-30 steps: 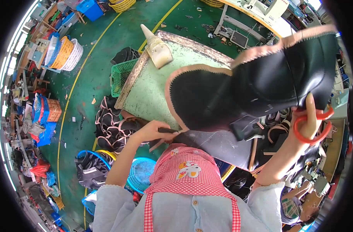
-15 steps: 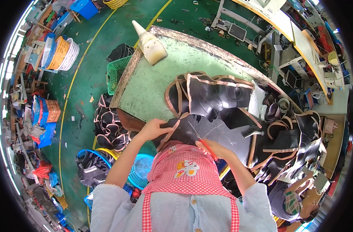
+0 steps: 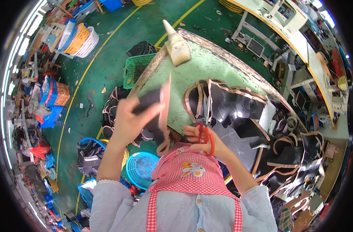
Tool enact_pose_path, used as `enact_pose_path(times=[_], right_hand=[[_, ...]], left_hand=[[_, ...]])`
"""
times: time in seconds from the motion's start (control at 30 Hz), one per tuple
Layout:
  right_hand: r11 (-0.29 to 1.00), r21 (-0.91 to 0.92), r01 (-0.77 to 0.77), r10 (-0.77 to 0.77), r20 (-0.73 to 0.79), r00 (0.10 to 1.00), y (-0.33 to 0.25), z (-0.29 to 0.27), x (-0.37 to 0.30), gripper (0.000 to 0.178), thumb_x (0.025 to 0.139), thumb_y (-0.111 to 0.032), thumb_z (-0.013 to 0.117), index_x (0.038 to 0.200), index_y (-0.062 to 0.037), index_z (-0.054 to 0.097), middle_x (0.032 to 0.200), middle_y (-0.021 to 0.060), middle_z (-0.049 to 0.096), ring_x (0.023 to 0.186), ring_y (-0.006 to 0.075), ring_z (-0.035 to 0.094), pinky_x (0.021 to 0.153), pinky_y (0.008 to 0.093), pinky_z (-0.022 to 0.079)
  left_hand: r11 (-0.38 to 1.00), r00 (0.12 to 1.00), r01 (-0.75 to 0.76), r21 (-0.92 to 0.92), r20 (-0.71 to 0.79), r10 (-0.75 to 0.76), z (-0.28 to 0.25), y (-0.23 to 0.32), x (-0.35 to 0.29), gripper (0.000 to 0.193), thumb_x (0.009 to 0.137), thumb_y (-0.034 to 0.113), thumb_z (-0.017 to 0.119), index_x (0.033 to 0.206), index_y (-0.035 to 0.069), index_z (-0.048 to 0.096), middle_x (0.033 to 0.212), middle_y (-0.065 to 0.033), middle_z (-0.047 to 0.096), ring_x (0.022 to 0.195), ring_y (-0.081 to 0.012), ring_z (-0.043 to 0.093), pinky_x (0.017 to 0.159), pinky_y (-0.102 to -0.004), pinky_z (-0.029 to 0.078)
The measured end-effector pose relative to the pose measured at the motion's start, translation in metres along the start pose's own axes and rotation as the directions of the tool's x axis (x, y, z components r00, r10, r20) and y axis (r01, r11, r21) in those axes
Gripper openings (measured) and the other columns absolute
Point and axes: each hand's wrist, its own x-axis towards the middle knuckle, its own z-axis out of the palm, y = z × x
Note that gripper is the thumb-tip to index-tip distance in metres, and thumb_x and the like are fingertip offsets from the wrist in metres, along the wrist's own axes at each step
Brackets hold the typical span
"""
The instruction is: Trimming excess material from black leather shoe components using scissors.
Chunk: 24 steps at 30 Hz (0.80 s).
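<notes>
My left hand (image 3: 127, 118) grips a black piece with tan edging (image 3: 165, 102), held up off the left edge of the green table (image 3: 223, 63); motion smears it. My right hand (image 3: 217, 146) holds red-handled scissors (image 3: 204, 138) in front of my checked apron, blades pointing away from me. Just beyond the scissors, several black molded pieces with tan edging (image 3: 238, 102) lie stacked on the table. A dark flat board (image 3: 236, 141) lies to the right of my right hand, with a hammer (image 3: 260, 146) at its right side.
A cream cone on a spool-like base (image 3: 179, 50) stands at the table's far corner. Left of the table are a green basket (image 3: 139, 67) and a blue basket (image 3: 139, 168). More edged black pieces (image 3: 288, 149) heap up on the right. Sewing tables (image 3: 300, 42) stand far right.
My left hand has lifted an edged black piece off the table, moving left and away from me. The scissors in my right hand have swung to point away. The view has shifted slightly.
</notes>
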Motion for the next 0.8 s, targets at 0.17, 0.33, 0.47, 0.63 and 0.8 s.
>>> enact_pose_path(times=[0.17,0.33,0.47,0.63,0.8], right_hand=[[0.952,-0.266,0.154,-0.209,-0.191,0.959,-0.038,0.066,0.029,0.035,0.07,-0.003,0.077,0.083,-0.0068,0.045,0.075,0.0028,0.055,0.067,0.0078,0.054,0.062,0.023,0.045],[0.75,-0.253,0.611,-0.651,-0.122,0.749,-0.12,0.022,-0.011,0.015,0.084,-0.003,0.061,0.08,-0.0046,0.046,0.072,0.0128,0.062,0.054,0.0163,0.061,0.039,0.0233,0.046],[0.605,-0.559,0.567,-0.795,-0.391,0.463,-0.179,-0.01,-0.039,0.017,0.086,-0.005,0.056,0.078,-0.0058,0.041,0.072,0.0116,0.06,0.056,0.0151,0.058,0.054,0.0237,0.047],[0.87,-0.49,0.054,-0.32,-0.478,0.818,-0.079,-0.034,-0.045,0.021,0.084,-0.02,0.061,0.079,0.0003,0.058,0.066,0.0069,0.061,0.052,0.0122,0.056,0.048,0.0238,0.04],[0.797,-0.501,-0.338,0.061,-0.49,0.87,0.058,-0.047,-0.04,0.038,0.076,-0.021,0.074,0.096,0.0009,0.051,0.095,0.0144,0.067,0.073,0.0181,0.067,0.063,0.0293,0.055]], left_hand=[[0.973,0.97,-0.216,-0.085,0.095,0.224,0.015,0.043,0.028,0.022,0.08,0.016,0.069,0.091,-0.003,0.065,0.082,-0.0034,0.066,0.075,-0.0077,0.057,0.066,-0.0261,0.047],[0.857,0.959,-0.267,-0.441,-0.032,0.282,-0.018,-0.043,0.066,0.045,0.096,0.031,0.032,0.126,-0.002,0.043,0.12,-0.0106,0.055,0.115,-0.0195,0.05,0.1,-0.0362,0.037],[0.92,0.951,0.251,-0.301,0.253,-0.177,0.086,-0.192,-0.019,0.054,0.094,0.038,0.041,0.136,0.004,0.04,0.139,-0.0112,0.04,0.129,-0.0221,0.034,0.11,-0.0341,0.021],[0.94,0.814,0.135,0.312,0.507,-0.285,0.192,-0.271,-0.116,0.072,0.083,0.048,0.058,0.135,0.0,0.039,0.146,-0.0229,0.019,0.135,-0.0365,0.021,0.111,-0.0427,0.019],[0.907,0.96,0.247,0.342,0.038,-0.276,0.174,-0.227,-0.08,0.049,0.088,0.043,0.053,0.092,-0.005,0.061,0.106,-0.023,0.057,0.091,-0.0362,0.059,0.073,-0.0427,0.049]])
